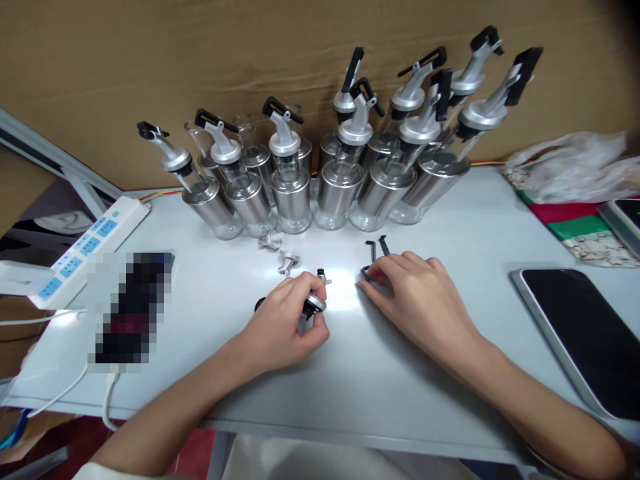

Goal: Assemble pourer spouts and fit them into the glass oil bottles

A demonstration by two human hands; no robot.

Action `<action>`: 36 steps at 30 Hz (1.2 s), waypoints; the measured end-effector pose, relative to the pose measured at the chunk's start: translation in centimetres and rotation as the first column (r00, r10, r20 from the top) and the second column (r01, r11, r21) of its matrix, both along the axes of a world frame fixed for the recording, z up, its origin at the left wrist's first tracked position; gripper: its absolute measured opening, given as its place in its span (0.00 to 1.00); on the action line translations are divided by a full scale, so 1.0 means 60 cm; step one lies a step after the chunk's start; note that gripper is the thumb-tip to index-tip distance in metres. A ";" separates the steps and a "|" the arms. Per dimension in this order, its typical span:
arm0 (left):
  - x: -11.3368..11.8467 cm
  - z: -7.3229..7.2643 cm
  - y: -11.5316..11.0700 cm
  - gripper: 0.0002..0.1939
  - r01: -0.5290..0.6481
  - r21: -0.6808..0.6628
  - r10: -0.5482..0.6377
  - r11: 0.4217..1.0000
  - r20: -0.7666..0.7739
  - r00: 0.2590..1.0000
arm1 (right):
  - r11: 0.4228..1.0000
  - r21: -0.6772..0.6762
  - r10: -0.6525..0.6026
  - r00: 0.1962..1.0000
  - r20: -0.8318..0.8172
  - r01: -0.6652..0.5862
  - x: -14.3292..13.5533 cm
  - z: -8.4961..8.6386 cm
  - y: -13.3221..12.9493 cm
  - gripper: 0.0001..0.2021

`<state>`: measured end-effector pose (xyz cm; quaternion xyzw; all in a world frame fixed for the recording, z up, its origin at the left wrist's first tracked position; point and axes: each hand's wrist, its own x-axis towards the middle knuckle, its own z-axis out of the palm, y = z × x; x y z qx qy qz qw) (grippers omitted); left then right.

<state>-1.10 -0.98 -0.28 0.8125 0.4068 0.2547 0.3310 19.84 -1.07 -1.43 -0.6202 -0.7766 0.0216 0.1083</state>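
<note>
My left hand (290,313) is closed around a silver bottle pourer (316,303) with a black ribbed stopper. The narrow spout end (321,275) points away from me, and my fingers hide part of the body. My right hand (420,293) pinches a black plastic lever (366,272) at the table surface. Just beyond those fingertips lie two more black levers (377,247). Small silver pourer parts (289,261) rest on the table ahead of my left hand. A black round piece (259,304) shows partly behind that hand.
Several glass bottles with steel sleeves (293,193) and lever pourers stand along the cardboard wall (225,60). To the left are a power strip (90,250) and a blurred-out phone (133,307) on a cable. A dark-screened device (585,333) and a plastic bag (575,167) lie right.
</note>
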 end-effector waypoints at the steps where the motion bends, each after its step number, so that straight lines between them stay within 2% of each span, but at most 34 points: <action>1: 0.000 -0.001 0.000 0.09 -0.004 -0.017 0.004 1.000 0.006 1.000 | 1.000 -0.006 -0.003 1.000 0.010 0.003 0.001 0.000 0.000 0.06; 4: -0.001 -0.006 -0.002 0.11 -0.022 -0.108 0.028 0.994 0.054 0.998 | 0.999 -0.028 0.015 0.999 -0.038 -0.016 0.002 0.001 0.000 0.09; 7: -0.003 -0.011 -0.005 0.19 -0.019 -0.186 0.044 0.982 0.131 0.990 | 0.995 -0.080 0.039 0.954 -0.297 -0.065 -0.003 0.010 -0.001 0.08; 9: -0.003 -0.014 -0.007 0.26 0.025 -0.201 0.010 0.979 0.168 0.986 | 0.969 -0.202 0.008 0.842 -0.539 -0.139 -0.009 0.020 -0.003 0.09; 11: -0.004 -0.014 -0.007 0.32 0.093 -0.215 -0.051 0.972 0.194 0.980 | 0.912 -0.332 -0.077 0.696 -0.714 -0.239 -0.014 0.030 -0.005 0.09; 13: -0.004 -0.011 -0.007 0.34 0.161 -0.242 -0.106 0.957 0.225 0.969 | 0.855 -0.400 -0.160 0.568 -0.808 -0.329 -0.017 0.038 -0.006 0.10; 15: -0.005 -0.005 -0.006 0.35 0.206 -0.278 -0.132 0.938 0.263 0.956 | 0.809 -0.413 -0.205 0.459 -0.865 -0.418 -0.017 0.041 -0.007 0.10; 18: -0.005 0.005 -0.004 0.33 0.235 -0.320 -0.132 0.918 0.311 0.941 | 0.731 -0.414 -0.257 0.342 -0.904 -0.543 -0.015 0.040 -0.007 0.12; 20: -0.004 0.009 -0.003 0.32 0.246 -0.325 -0.130 0.913 0.340 0.931 | 0.691 -0.434 -0.301 0.315 -0.900 -0.579 -0.015 0.038 -0.008 0.13; 23: -0.003 0.010 -0.004 0.32 0.261 -0.307 -0.138 0.915 0.369 0.919 | 0.657 -0.464 -0.371 0.282 -0.885 -0.593 -0.016 0.033 -0.009 0.16; 28: -0.004 0.005 -0.004 0.33 0.267 -0.278 -0.156 0.923 0.365 0.918 | 0.592 -0.462 -0.517 0.129 -0.846 -0.660 -0.018 0.023 -0.010 0.17; 33: -0.007 0.001 -0.001 0.33 0.283 -0.278 -0.180 0.918 0.344 0.921 | 0.498 -0.566 -0.676 0.115 -0.728 -0.656 -0.018 0.020 -0.008 0.17; 36: -0.008 -0.002 0.000 0.33 0.276 -0.265 -0.180 0.924 0.333 0.925 | 0.490 -0.572 -0.694 0.102 -0.713 -0.658 -0.018 0.020 -0.006 0.16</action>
